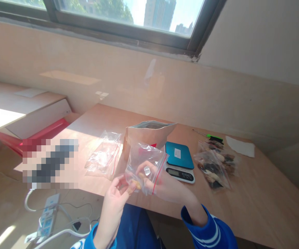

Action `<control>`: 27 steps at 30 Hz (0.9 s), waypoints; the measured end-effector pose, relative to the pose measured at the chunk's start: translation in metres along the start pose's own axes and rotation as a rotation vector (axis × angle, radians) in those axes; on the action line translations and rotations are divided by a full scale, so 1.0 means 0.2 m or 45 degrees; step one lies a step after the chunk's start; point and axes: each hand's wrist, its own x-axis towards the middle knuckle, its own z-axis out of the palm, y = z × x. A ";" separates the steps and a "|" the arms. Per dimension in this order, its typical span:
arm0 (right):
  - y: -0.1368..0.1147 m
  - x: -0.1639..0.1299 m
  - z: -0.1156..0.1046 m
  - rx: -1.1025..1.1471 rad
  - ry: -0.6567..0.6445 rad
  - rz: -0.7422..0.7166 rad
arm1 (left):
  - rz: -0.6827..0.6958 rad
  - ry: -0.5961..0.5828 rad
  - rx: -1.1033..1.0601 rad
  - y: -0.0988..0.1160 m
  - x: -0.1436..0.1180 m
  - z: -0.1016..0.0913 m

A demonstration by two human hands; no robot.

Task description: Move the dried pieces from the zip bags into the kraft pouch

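Note:
A clear zip bag (139, 157) with a red seal line hangs above the table's front edge. Its lower left corner is pinched in the fingers of my left hand (117, 195). A small yellowish lump (137, 184) shows at that corner, beside my left fingertips. My right hand (160, 180) reaches in through the bag's mouth and is seen through the plastic. Its thumb and curved forefinger stand apart, with the lump just beyond the thumb tip. Behind the bag stands an open brown paper pouch (149, 133), partly hidden.
Right of the pouch lies a digital scale (179, 155) with a blue-green plate. Filled clear bags (213, 169), a green-handled tool (214, 137) and white paper (240, 146) lie farther right. Another clear bag (103, 155) lies left. A power strip (47, 214) with cables is below.

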 end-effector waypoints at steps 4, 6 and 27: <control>-0.01 0.01 0.03 -0.105 -0.016 0.037 | 0.008 0.006 0.010 -0.02 0.00 0.00; 0.00 0.01 0.03 -0.110 -0.033 0.045 | 0.030 0.036 0.010 -0.03 0.01 0.00; 0.04 -0.09 -0.10 0.242 0.126 0.059 | 0.059 0.030 0.141 0.04 0.05 -0.09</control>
